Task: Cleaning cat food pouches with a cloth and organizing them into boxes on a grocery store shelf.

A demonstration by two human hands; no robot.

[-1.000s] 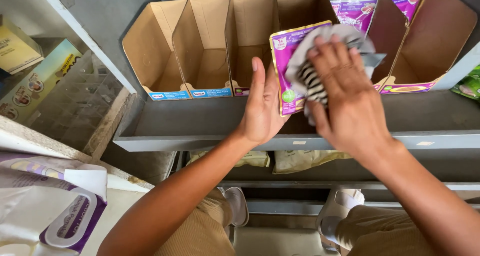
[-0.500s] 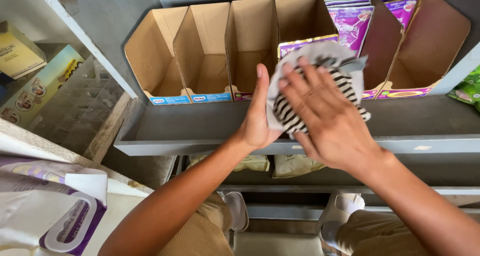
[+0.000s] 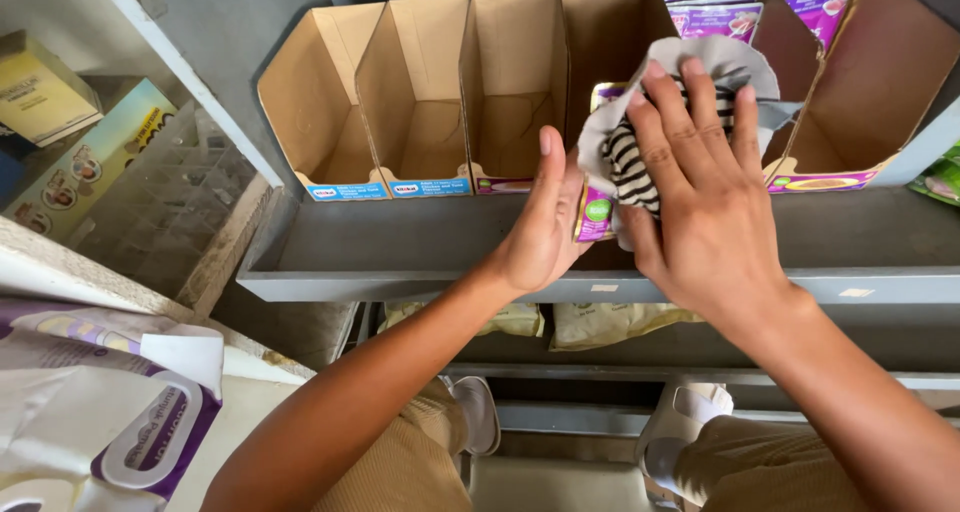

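Head view: the right hand (image 3: pixel 700 202) has pressed its grey-and-striped cloth (image 3: pixel 640 122) lower over the purple flat pouch (image 3: pixel 597 207), now mostly covered, at the grey metal shelf (image 3: pixel 400 247) front; the open left hand (image 3: pixel 545 222) steadies the pouch's edge, so wiping continues.

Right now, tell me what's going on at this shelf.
A person is wiping a purple pouch with a grey and striped cloth. The right hand presses the cloth against the pouch, fingers spread over it, while the left hand steadies the pouch from its side. This happens at the front of a row of open cardboard boxes on a grey shelf; most of the boxes look empty.
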